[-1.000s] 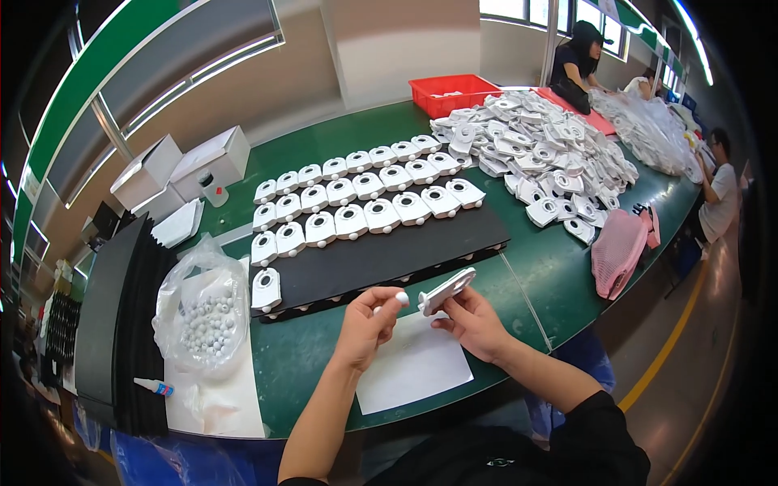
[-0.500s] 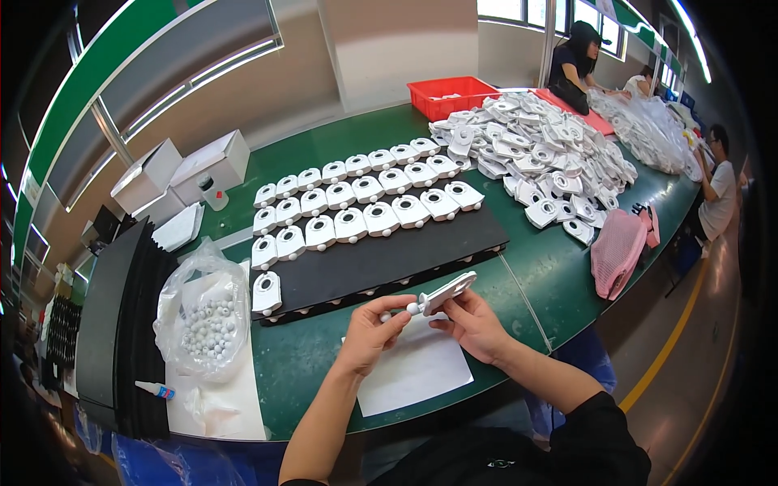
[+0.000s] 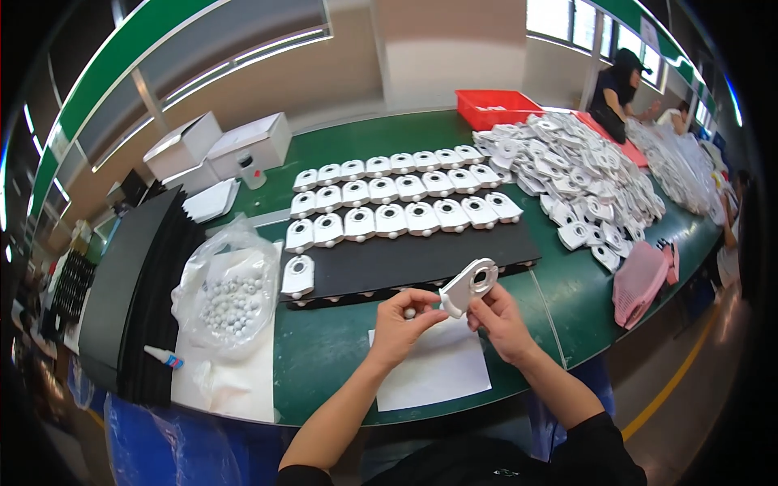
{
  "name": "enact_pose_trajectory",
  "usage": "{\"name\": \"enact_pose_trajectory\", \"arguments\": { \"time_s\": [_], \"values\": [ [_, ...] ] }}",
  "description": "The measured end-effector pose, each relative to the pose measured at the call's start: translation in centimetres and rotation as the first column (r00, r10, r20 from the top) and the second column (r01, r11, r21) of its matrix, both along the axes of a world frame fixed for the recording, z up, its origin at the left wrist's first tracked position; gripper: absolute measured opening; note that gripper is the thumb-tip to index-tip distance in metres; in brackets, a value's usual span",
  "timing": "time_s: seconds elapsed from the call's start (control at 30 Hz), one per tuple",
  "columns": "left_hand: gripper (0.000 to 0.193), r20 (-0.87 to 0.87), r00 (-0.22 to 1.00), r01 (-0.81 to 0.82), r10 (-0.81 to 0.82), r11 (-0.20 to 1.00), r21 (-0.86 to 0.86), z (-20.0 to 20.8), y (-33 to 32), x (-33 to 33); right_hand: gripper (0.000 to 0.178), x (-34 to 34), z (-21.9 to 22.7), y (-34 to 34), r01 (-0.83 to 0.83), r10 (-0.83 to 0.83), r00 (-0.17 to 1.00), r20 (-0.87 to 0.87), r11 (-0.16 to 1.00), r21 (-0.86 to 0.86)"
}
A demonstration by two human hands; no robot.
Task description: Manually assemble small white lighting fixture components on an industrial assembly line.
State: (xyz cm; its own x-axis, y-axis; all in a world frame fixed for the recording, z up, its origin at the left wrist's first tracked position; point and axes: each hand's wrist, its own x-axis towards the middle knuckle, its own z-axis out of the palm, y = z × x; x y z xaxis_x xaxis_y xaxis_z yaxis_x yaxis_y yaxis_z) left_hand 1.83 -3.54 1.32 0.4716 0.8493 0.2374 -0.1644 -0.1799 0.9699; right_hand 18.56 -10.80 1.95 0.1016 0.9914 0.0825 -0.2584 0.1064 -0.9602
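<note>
My right hand (image 3: 502, 326) grips a white plastic part (image 3: 460, 293) by its ringed end, thumb in front and fingers behind. The part is tilted, and its round dark-centred hole shows. At its lower left end my left hand (image 3: 399, 326) has its thumb and fingertip close against the edge; whether a ball sits there is hard to make out. A small white ball (image 3: 410, 313) is tucked in the curled fingers of that left hand. Below both hands a white sheet of paper (image 3: 433, 373) lies on the green table (image 3: 324, 364).
Rows of similar white parts (image 3: 389, 220) stand on a black foam board (image 3: 389, 271). A clear bag of white balls (image 3: 231, 308) and a glue bottle (image 3: 164, 356) lie left, beside stacked black boards (image 3: 130, 300). Right are a part heap (image 3: 583, 174), red bin (image 3: 494, 109) and pink bag (image 3: 640, 283).
The white part has turned from nearly edge-on to show its ringed face. My left fingers have shifted, and the ball between part and fingertips is no longer plainly visible. The whole view has swung left.
</note>
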Motion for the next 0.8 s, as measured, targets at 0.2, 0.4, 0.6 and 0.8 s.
{"name": "enact_pose_trajectory", "arguments": {
  "time_s": [0.2, 0.4, 0.6, 0.8],
  "values": [
    [0.028, 0.243, 0.968, 0.066, 0.067, 0.863, -0.501, -0.2, 1.0, -0.8, 0.024, -1.6, 5.3, 6.7, -0.187, 0.182, 0.956, 0.231, 0.982, 0.0],
    [0.038, 0.112, 0.988, 0.153, -0.107, 0.784, -0.602, 0.3, 1.2, -0.9, 0.05, -6.9, 5.2, 15.5, -0.324, 0.39, 0.812, 0.435, 0.92, -0.219],
    [0.025, 0.112, 0.99, 0.134, -0.084, 0.794, -0.593, -0.9, 1.9, -0.6, 0.041, -10.3, 2.2, 18.4, -0.226, 0.007, 0.301, 0.954, 0.972, 0.064],
    [0.033, 0.251, 0.961, 0.206, -0.115, 0.905, -0.372, -3.4, 1.6, 0.0, 0.017, -22.8, 5.0, 12.4, -0.6, -0.039, 0.415, 0.909, 0.739, 0.306]
  ]
}}
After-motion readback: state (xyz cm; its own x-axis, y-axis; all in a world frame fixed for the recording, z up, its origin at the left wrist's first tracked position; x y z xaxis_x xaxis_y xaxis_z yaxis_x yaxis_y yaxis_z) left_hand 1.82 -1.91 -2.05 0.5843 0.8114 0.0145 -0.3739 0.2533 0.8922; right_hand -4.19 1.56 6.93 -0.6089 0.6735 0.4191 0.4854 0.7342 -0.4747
